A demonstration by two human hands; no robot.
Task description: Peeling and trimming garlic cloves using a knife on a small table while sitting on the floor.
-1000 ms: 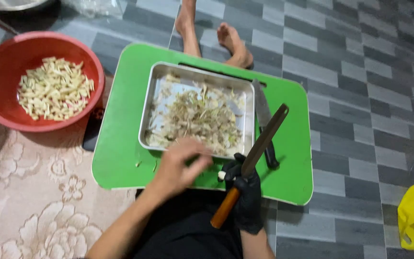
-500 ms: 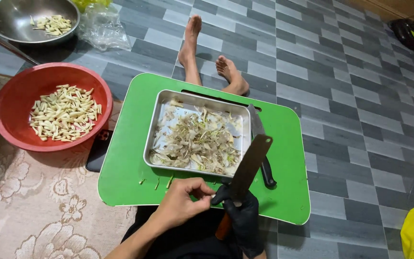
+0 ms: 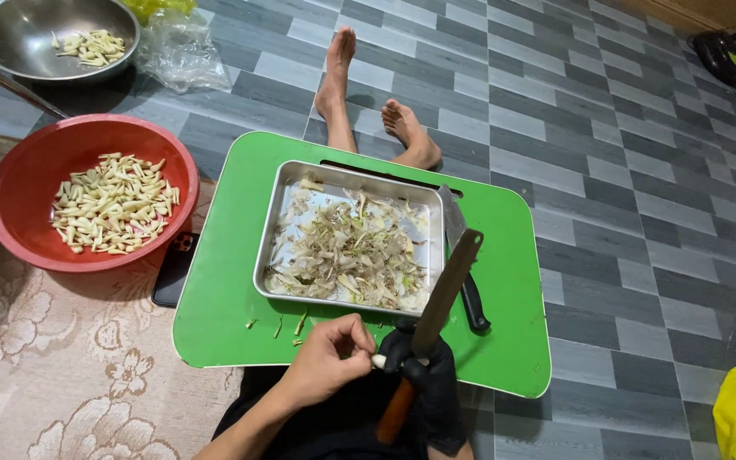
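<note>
My left hand [image 3: 327, 358] is bare and pinches a small pale peeled piece [image 3: 377, 361] at the near edge of the green lap table [image 3: 223, 281]. My right hand [image 3: 426, 383], in a black glove, grips a knife [image 3: 436, 315] with an orange-brown handle, its blade pointing up and away. The two hands meet over the pale piece. Just beyond them sits a metal tray [image 3: 267, 247] full of pale peelings and scraps.
A second knife with a black handle [image 3: 463, 273] lies right of the tray. A red basin [image 3: 10, 196] of peeled pale pieces stands to the left, a steel bowl [image 3: 10, 34] farther back, and a dark phone [image 3: 174, 268] beside the table. Bare feet [image 3: 402, 128] rest beyond the table.
My left hand has drawn back from the tray's edge to the near edge of the table and joined the gloved hand. The view has tilted up, showing the steel bowl.
</note>
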